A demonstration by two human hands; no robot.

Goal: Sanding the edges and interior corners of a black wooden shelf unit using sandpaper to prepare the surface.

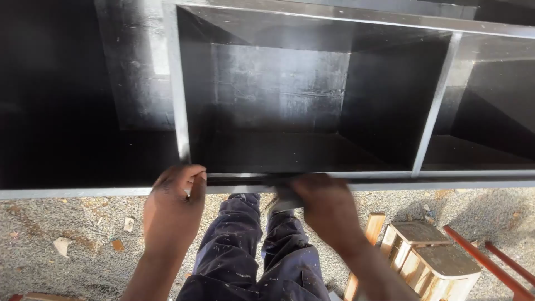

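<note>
While hooked over the front rail (245,179) of the black cabinet (278,95), gripped with the left hand (173,209), thumb on the near face and fingers curled over the top edge. Closed the right hand (326,209) just to the right on the same rail, fingers bent down around a pale grey pad (278,202) held against the rail's underside. Too blurred to tell whether paper or cloth.

Filled the whole far half of the view with the cabinet, open side facing the camera, over the gravel ground (67,223). Showed black panels inside, glossy and streaked, with sunlight catching the back wall of the middle compartment. Left compartment sunk in deep shadow; right compartment half lit. Looked pale grey and dull along the front edges, both on the long rail and on the two upright dividers (177,83), against the dark interior.

Stood below the rail in dark blue trousers (251,251) speckled with pale paint. Lay near right: wooden stools (429,262) and red bars (490,259). Lay near left on the gravel: small wood scraps (61,245).
</note>
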